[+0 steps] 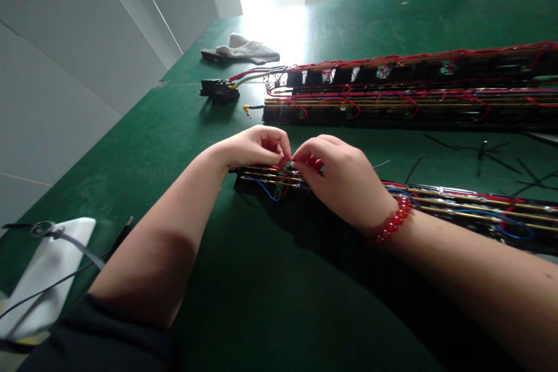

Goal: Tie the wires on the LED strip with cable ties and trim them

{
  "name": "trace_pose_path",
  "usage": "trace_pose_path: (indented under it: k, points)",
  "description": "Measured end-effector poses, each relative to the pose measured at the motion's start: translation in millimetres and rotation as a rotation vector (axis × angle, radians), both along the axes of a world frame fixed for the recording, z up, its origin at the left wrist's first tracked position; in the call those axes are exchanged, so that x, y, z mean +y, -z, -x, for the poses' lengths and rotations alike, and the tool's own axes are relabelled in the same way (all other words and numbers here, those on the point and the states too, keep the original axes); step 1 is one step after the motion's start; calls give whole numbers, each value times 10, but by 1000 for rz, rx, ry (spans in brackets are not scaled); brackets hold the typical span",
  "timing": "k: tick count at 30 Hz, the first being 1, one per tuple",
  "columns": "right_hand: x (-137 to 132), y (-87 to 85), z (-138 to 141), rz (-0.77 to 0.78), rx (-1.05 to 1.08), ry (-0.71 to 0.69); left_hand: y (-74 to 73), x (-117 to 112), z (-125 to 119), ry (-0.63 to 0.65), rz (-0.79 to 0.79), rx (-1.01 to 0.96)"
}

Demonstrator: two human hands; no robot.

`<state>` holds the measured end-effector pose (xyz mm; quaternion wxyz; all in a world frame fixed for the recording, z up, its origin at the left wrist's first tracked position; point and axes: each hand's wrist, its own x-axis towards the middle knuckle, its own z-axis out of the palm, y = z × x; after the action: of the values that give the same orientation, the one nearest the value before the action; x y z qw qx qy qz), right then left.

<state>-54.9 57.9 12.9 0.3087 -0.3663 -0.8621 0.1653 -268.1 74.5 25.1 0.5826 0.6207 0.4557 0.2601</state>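
My left hand (261,146) and my right hand (337,168) meet fingertip to fingertip over the near end of a long black strip assembly (436,200) with brass rods. Both hands are closed in a pinch, and a tiny dark piece shows between their fingertips; its kind is too small to make out. Below them, red wires and a blue wire (261,185) run along the rods. The right hand covers part of the assembly, and a thin pale tip (382,164) sticks out behind it.
Farther back lie longer black assemblies (392,113) with red wires, joined by leads to a black connector (215,88). Grey gloves (248,49) rest behind it. Black cable ties (483,154) are scattered at right. A white piece (54,267) with a grey strap lies at left on the green table (244,302).
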Motion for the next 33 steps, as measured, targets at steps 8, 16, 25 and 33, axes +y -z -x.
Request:
trace_pose_path:
  k: [8, 16, 25, 33]
  points:
    - [-21, 1, 4, -1, 32, -24, -15, -3, 13, -7, -19, 55]
    - [-32, 8, 2, -68, -1, -24, -23, 13, 16, 17, 15, 30]
    - [-33, 9, -2, -71, 6, -28, -40, 2, 14, 20, 21, 38]
    - [-25, -4, 1, -54, -2, -57, -6, 17, 43, 50, 6, 77]
